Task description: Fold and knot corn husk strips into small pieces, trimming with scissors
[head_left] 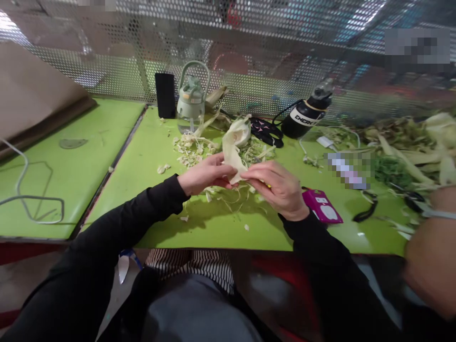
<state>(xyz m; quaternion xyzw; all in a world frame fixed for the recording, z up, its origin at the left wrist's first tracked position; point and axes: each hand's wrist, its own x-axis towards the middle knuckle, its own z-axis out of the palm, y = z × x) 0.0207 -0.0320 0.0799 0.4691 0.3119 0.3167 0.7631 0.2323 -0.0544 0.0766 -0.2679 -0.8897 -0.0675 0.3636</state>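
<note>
A pale corn husk (233, 161) is stretched between my hands above the middle of the green table. My left hand (208, 175) supports its lower left side, fingers closed around the edge. My right hand (280, 187) pinches the lower right corner between thumb and fingers. Just behind the held piece lies a curled, whitish-green husk bundle (242, 133); whether the two are joined I cannot tell. Small husk shreds (194, 149) are scattered around and beneath both hands.
At the back stand a black phone (165, 95), a pale green bottle (192, 102) and a tilted black bottle (306, 114). A magenta packet (323, 206) lies beside my right wrist. Heaped husks (420, 147) and another person's arm (432, 247) occupy the right side. Brown paper (39, 95) sits left.
</note>
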